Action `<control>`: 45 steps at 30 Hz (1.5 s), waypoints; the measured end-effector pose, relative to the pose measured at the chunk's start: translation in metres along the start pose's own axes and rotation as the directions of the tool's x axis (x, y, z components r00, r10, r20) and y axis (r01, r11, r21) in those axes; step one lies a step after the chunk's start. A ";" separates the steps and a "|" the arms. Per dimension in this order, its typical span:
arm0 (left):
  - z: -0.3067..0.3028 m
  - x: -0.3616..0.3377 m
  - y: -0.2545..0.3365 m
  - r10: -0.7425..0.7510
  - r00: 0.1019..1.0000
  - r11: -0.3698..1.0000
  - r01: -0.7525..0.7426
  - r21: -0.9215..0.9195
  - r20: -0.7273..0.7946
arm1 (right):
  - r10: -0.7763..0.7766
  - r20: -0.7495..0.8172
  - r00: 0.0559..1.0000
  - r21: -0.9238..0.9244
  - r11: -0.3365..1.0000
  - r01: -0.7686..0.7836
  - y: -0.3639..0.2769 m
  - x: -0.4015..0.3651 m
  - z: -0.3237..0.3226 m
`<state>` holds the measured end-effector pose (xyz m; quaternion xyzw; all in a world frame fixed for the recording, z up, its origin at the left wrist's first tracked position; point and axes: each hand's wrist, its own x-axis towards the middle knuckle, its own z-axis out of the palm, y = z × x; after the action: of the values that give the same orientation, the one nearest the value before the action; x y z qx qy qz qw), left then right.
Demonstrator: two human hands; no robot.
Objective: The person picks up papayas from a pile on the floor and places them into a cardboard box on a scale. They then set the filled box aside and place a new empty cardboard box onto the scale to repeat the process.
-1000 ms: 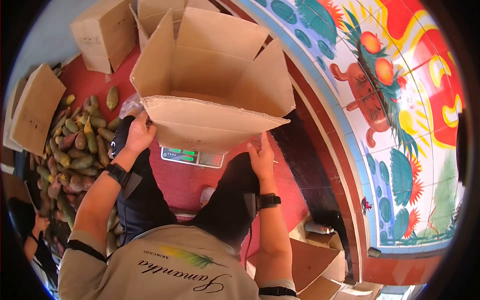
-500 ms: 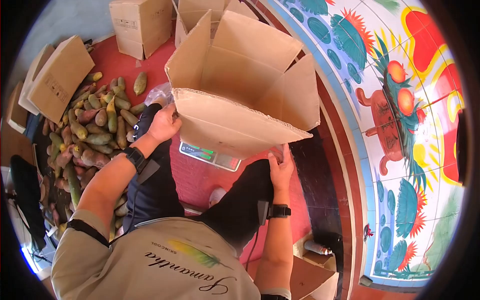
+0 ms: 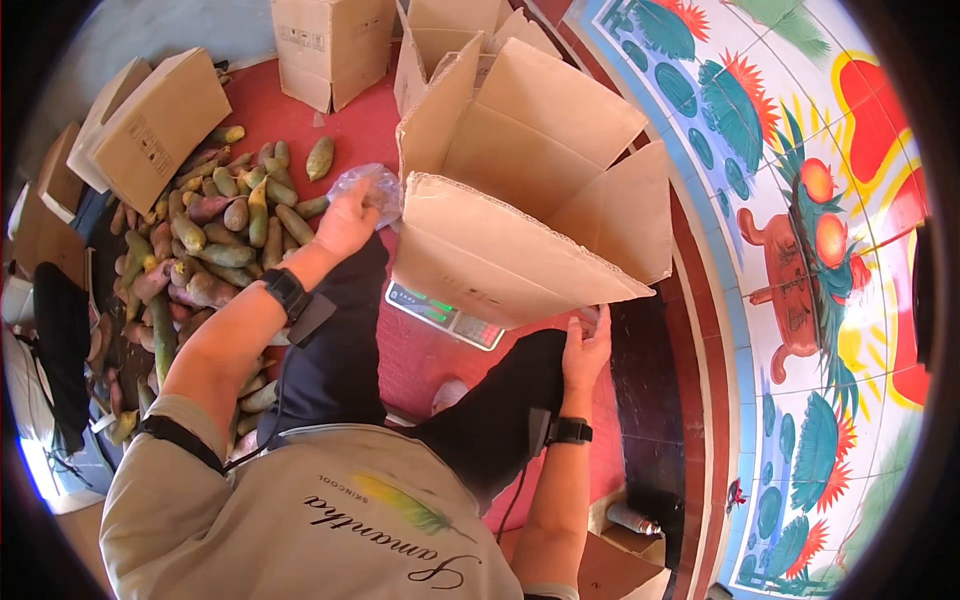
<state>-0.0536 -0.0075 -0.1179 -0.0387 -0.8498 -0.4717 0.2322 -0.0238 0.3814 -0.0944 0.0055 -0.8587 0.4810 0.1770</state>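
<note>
An open cardboard box (image 3: 500, 245) with raised flaps stands over a digital weighing scale (image 3: 445, 315), whose green display and keypad show below its near side. My left hand (image 3: 348, 222) is closed on a crumpled clear plastic bag (image 3: 368, 190), just left of the box. At the box's near right corner, my right hand (image 3: 587, 352) grips the lower edge; its fingertips are partly hidden by the flap. The inside of the box shows bare cardboard, though its bottom is largely out of sight.
Long green and pinkish vegetables (image 3: 215, 235) lie heaped on the left. More cartons stand at the back (image 3: 333, 50) and far left (image 3: 160, 125). Another open carton (image 3: 620, 565) is near my right elbow. A painted tile wall (image 3: 800, 250) curves along the right.
My left hand has let go of the box's left corner and taken hold of the plastic bag. My right hand stays at the near right corner. The view has shifted left.
</note>
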 end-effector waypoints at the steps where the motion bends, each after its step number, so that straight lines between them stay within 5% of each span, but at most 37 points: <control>1: -0.012 -0.003 -0.003 -0.048 0.999 0.998 0.048 -0.030 -0.003 | 0.016 -0.016 1.000 -0.012 1.000 -0.016 -0.001 -0.001 -0.001; 4: -0.054 -0.026 -0.017 -0.145 0.988 0.988 0.142 -0.062 -0.049 | -0.101 -0.064 0.993 -0.076 0.992 0.096 0.024 0.001 -0.003; 8: -0.111 -0.091 -0.056 -0.224 0.966 0.958 0.242 0.155 -0.126 | -0.001 -0.063 0.998 0.005 1.000 0.001 0.029 -0.001 -0.012; 10: -0.138 -0.130 -0.067 -0.343 0.938 0.843 0.333 0.423 -0.055 | 0.008 -0.069 0.998 0.057 0.998 -0.004 0.031 -0.002 -0.015; 14: -0.174 -0.220 -0.110 -0.710 0.698 0.554 0.632 0.543 -0.088 | 0.028 -0.072 0.997 0.124 0.992 -0.019 0.032 0.000 -0.017; 18: -0.180 -0.298 -0.115 -0.780 0.607 0.368 0.642 0.672 -0.152 | 0.020 -0.077 0.997 0.125 0.992 -0.010 0.027 0.001 -0.015; 21: -0.177 -0.314 -0.095 -0.894 0.370 0.077 0.681 0.728 -0.251 | 0.042 -0.100 0.994 0.082 0.996 -0.034 0.017 -0.001 -0.013; 22: -0.180 -0.321 -0.089 -0.894 0.361 0.064 0.689 0.722 -0.265 | 0.044 -0.100 0.994 0.079 0.996 -0.036 0.018 0.000 -0.013; 24: -0.185 -0.332 -0.077 -0.701 0.590 0.085 0.626 0.775 -0.401 | 0.038 -0.096 0.995 0.053 0.998 -0.033 0.018 0.001 -0.014; 26: -0.199 -0.343 -0.081 -0.598 0.621 0.057 0.664 0.746 -0.507 | 0.036 -0.092 0.995 0.034 0.999 -0.033 0.017 0.000 -0.014; 28: -0.217 -0.345 -0.081 -0.586 0.402 -0.169 0.788 0.592 -0.703 | 0.007 -0.103 0.995 -0.022 1.000 -0.009 0.023 0.001 -0.018; 30: -0.238 -0.364 -0.100 -0.537 0.272 -0.219 0.869 0.443 -0.799 | 0.023 -0.106 0.994 -0.012 1.000 -0.025 0.021 0.002 -0.017; 34: -0.275 -0.370 -0.114 -0.807 -0.107 -0.269 0.943 0.199 -0.581 | 0.027 -0.101 0.994 0.010 1.000 -0.026 0.022 0.000 -0.016; 40: -0.255 -0.360 -0.122 -0.745 -0.085 -0.344 0.899 0.271 -0.662 | 0.006 -0.098 0.995 0.021 1.000 -0.004 0.022 0.001 -0.014; 42: -0.227 -0.348 -0.112 -0.539 0.287 -0.176 0.881 0.439 -0.792 | 0.004 -0.088 0.996 -0.030 1.000 -0.007 0.016 -0.001 -0.013; 45: -0.197 -0.334 -0.097 -0.560 0.637 0.102 0.687 0.719 -0.530 | 0.008 -0.101 0.995 -0.019 1.000 -0.010 0.018 0.000 -0.013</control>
<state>0.2866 -0.1713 -0.2499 0.4794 -0.8764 -0.0064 0.0452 -0.0230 0.4024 -0.1032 -0.0245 -0.8532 0.4732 0.2180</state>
